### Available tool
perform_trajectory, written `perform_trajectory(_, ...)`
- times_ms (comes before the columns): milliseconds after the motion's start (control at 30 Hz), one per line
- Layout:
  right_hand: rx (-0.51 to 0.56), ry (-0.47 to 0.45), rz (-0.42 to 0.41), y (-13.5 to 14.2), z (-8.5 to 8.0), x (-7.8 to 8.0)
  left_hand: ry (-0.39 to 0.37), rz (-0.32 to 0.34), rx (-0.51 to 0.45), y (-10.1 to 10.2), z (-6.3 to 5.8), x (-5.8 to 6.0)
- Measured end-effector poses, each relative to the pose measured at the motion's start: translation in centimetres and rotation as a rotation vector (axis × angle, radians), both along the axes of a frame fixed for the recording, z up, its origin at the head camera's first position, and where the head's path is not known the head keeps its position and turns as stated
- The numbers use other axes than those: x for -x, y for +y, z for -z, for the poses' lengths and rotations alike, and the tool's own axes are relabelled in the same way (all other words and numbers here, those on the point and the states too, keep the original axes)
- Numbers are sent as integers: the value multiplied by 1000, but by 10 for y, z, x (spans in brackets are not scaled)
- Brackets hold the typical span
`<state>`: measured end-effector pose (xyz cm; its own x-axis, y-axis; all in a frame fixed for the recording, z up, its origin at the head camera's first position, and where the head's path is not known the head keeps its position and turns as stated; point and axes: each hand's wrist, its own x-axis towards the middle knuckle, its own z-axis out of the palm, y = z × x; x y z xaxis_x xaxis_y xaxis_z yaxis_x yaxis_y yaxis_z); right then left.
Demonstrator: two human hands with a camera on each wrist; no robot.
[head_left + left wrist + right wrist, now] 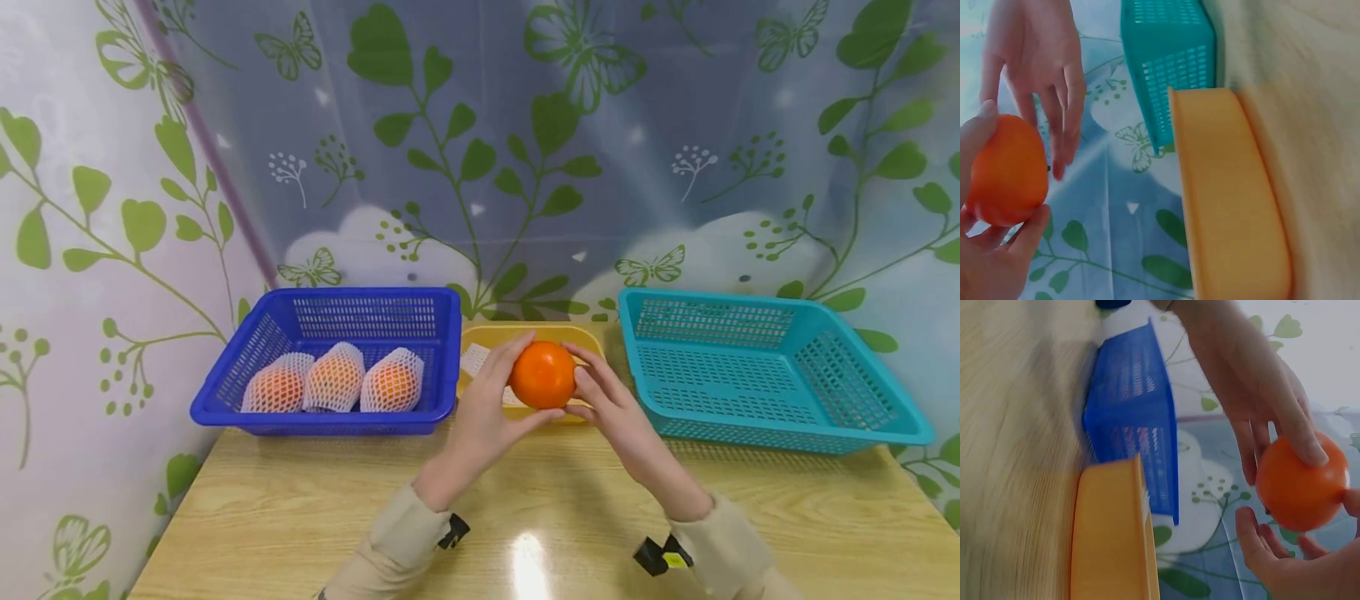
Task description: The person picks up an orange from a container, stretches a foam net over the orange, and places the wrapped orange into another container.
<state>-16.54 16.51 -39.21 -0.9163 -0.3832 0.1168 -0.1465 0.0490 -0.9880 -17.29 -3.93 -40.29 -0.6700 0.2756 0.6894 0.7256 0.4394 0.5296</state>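
Observation:
A bare, smooth orange (543,375) is up in front of me, over the yellow basket (532,327). My left hand (480,412) grips it from the left; in the right wrist view its thumb lies across the peel. From the right my right hand (615,408) reaches to the fruit, thumb touching it. Its long fingers stand spread and mostly apart from the orange in the right wrist view. White foam nets (474,358) lie in the yellow basket, partly hidden behind the hands and fruit.
On the left a blue basket (337,418) holds three fruits in white foam nets (334,377). A teal basket (757,392) stands on the right. All three baskets line the back of the wooden table (300,508), against a leaf-patterned curtain (480,167).

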Motion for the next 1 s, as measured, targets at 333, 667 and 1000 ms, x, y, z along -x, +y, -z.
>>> perform_trajectory(333,-267,255,-73,2,34,-3,-294,98,181,-21,23,-11)
perform_trajectory(667,-361,180,-160,-1,59,-12,-459,187,307,-32,51,-18)
perform_trajectory(1000,-468,132,-207,-3,71,-14,-539,231,358,-34,66,-20)
